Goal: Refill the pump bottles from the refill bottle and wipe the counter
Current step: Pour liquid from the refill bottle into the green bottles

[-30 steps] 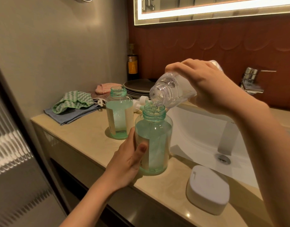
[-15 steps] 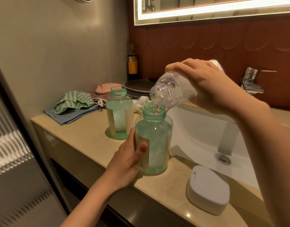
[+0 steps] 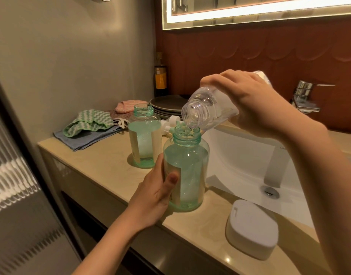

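Note:
Two uncapped green pump bottles stand on the beige counter (image 3: 103,161). My left hand (image 3: 154,193) grips the near pump bottle (image 3: 190,167) around its lower body, upright, nearly full of liquid. My right hand (image 3: 248,104) holds the clear refill bottle (image 3: 204,110) tipped mouth-down over the near bottle's neck, a thin stream running in. The far pump bottle (image 3: 145,139) stands free behind it, filled to the shoulder. White pump heads (image 3: 170,123) lie on the counter between the bottles, mostly hidden.
Green, blue and pink cloths (image 3: 89,126) are heaped at the counter's back left. Dark plates (image 3: 166,105) and a dark bottle (image 3: 160,76) sit by the wall. The white sink (image 3: 240,161) and faucet (image 3: 303,96) lie right. A white lidded box (image 3: 252,229) sits at the front edge.

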